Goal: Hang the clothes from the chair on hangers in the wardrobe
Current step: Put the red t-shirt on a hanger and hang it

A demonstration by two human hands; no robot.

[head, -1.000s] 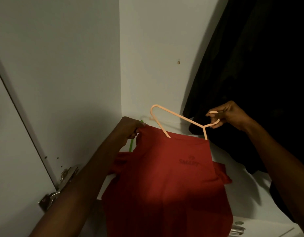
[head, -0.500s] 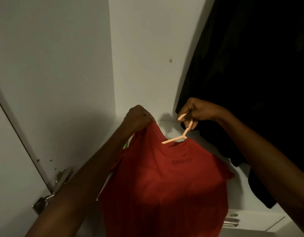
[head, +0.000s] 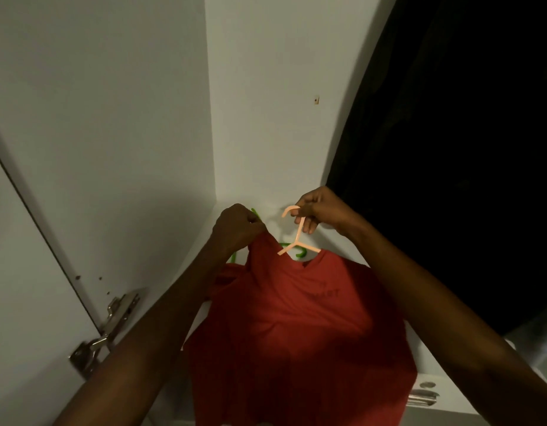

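- My left hand is bunched tight on the collar edge of the red T-shirt, fingers curled into the cloth at its left shoulder, holding that corner up.
- My right hand pinches the neck of the peach hanger just below its hook, thumb and fingers wrapped round the stem; the hook curls out past my fingers to the left.
- The hanger's two arms fork at the shirt's neckline. The right arm disappears into the collar; the left arm's visible end lies over the front of the cloth near the neck opening, and I cannot tell whether it sits inside the shirt.
- The shirt hangs between my forearms, front toward me, with faint dark lettering across the chest. One sleeve sticks out on the left under my left wrist.
- Behind the collar a green hanger shows in pieces: a curve beside the peach fork and a tip above my left knuckles.
- All this is inside the white wardrobe, close to its back corner.
- Dark clothes hang to the right, just behind my right hand.
- A metal door hinge sits low on the left panel, well apart from the shirt.
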